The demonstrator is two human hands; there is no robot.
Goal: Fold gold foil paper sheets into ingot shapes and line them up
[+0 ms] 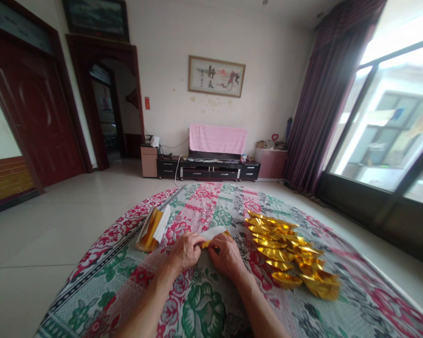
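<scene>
Paper [214, 231] between left hand [186, 251] and right hand [228, 253], near the middle of the cloth-covered surface [204, 305], with the curled stack [157, 225] off to the left and the gold pieces [282, 254] off to the right. White on the far part, gold showing close to the fingers; probably partway through a fold, judging by both colours together. Best to keep both pinches level, line up the edges before pressing, then run the crease outward with steady thumb pressure. Likely to hold every stray wrinkle, so better to crease once and cleanly than to rework.

Left hand: drawn in narrow, thumb and forefinger pinching the left end of the paper, other fingers curled in. Right hand: narrow too, fingers bent over the right end, thumb turned inward. Only a small gap between the two. Fold line mostly hidden by the knuckles; cannot tell whether pressed to the surface or held just above. Gold pieces in overlapping rows, apart from the right hand.
</scene>
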